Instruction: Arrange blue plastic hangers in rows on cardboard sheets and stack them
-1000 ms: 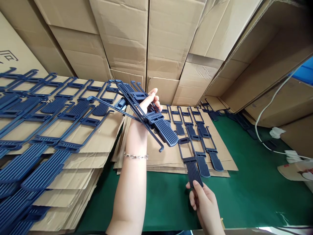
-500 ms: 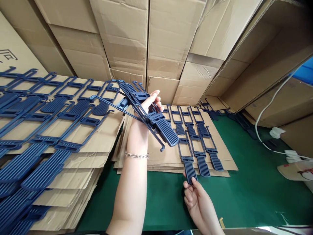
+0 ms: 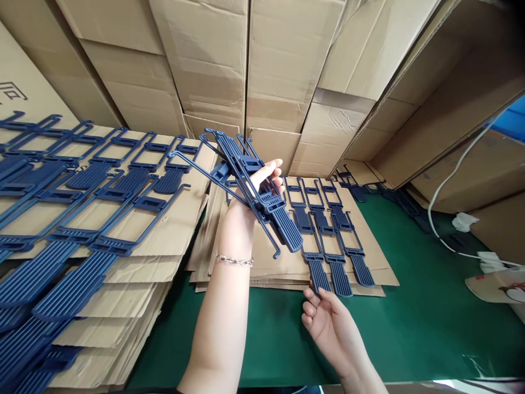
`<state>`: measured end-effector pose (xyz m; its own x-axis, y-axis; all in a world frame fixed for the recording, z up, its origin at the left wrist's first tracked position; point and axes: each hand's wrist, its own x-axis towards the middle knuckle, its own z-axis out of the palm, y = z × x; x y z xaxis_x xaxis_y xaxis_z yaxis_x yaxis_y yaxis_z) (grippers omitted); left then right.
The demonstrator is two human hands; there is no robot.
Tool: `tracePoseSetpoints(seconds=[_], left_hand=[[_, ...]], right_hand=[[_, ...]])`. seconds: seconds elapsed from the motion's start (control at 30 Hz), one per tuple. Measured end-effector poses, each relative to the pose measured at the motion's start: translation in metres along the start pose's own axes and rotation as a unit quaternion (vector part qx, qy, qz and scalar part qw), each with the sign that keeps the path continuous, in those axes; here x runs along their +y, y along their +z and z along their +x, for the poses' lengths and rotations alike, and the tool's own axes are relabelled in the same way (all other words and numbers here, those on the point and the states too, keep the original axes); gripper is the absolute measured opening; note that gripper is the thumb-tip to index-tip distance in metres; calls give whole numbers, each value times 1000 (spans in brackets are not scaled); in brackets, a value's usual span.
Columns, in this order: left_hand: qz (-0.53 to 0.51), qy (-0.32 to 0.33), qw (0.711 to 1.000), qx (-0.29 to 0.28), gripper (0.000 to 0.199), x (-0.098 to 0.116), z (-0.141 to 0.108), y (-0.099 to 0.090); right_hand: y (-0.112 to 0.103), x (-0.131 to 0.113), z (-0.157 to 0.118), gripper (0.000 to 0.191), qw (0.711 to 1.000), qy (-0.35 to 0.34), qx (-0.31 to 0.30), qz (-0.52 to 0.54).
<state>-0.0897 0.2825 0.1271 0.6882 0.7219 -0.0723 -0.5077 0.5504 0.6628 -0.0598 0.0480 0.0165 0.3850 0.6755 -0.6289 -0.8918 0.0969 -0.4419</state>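
Several dark blue plastic frames with ribbed paddles (image 3: 287,227) are bunched together in my left hand (image 3: 264,178), its thumb on top and the bundle slanting down to the right. The held frames are above a cardboard sheet (image 3: 262,262). On that sheet lie more of the same frames in rows; the nearest paddle (image 3: 318,275) is just beyond the fingertips of my right hand (image 3: 328,317). Those fingers are loosely curled and apart, with nothing between them. Whether a fingertip still touches the paddle I cannot tell.
At left, layered cardboard (image 3: 123,306) bears many similar blue frames (image 3: 118,219). Tall cardboard boxes (image 3: 279,65) wall off the back. On the green table (image 3: 426,317) at right are a white cable (image 3: 435,202) and a cut container (image 3: 492,286). More dark frames (image 3: 404,205) lie at the back right.
My right hand has let go of a frame's paddle, which now lies farther up in line with its neighbours. My left hand has shifted slightly right with its bundle.
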Motion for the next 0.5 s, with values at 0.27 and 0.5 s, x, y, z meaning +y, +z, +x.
tracePoseSetpoints(seconds=[0.27,0.5], left_hand=[[84,-33,993,-76,22,-9,-2,-6],[149,-72,972,-167,26,-18,-5,-1]], right_hand=[[-11,12,-2,34,972,56,-141,-177],[3,15,-7,39,930,-57,-170,-320]])
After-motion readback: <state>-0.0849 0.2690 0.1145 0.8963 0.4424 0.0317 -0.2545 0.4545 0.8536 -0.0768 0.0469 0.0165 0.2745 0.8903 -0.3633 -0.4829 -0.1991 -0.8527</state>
